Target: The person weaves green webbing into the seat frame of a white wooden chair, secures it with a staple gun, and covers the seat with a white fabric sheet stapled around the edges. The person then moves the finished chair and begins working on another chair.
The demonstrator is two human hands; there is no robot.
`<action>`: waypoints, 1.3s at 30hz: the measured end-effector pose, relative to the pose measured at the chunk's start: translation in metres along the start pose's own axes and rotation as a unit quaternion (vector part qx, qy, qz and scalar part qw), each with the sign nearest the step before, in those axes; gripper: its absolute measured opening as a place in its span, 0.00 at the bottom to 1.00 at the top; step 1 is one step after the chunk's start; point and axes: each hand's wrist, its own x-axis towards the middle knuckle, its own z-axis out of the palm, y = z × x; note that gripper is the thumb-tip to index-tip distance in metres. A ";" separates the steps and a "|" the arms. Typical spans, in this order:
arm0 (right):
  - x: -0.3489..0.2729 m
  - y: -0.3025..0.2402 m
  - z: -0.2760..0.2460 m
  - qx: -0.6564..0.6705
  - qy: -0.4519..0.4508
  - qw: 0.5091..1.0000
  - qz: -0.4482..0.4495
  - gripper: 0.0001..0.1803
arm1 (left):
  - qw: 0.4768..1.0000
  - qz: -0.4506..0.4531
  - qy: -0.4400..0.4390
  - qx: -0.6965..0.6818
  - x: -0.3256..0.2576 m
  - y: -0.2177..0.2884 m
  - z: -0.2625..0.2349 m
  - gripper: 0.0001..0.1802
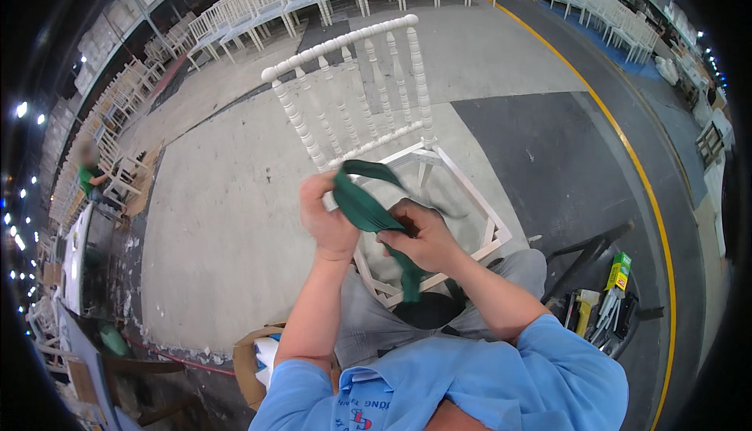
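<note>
Green strap (363, 208) looks soft, light and floppy. We pinch it tight in our left hand (327, 223) and right hand (423, 239), at six o'clock from the white chair (368, 94).

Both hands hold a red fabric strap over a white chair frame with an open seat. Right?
Not quite. The strap is green, not red, as the head view shows. The rest stands: the left hand and right hand both hold it over the white chair frame, whose seat is open.
</note>
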 end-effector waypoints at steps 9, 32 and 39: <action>-0.062 0.087 -0.023 -0.499 0.007 0.867 0.006 0.10 | 0.420 -0.773 -0.140 -0.454 -0.228 0.007 -0.008 0.18; -0.059 0.094 -0.060 0.082 -0.037 0.987 0.131 0.23 | 0.527 -0.654 -0.249 -0.482 -0.085 -0.011 -0.021 0.21; -0.001 0.028 -0.052 0.255 -0.138 0.954 0.082 0.22 | 0.463 -0.620 -0.317 -0.548 -0.069 0.025 0.005 0.14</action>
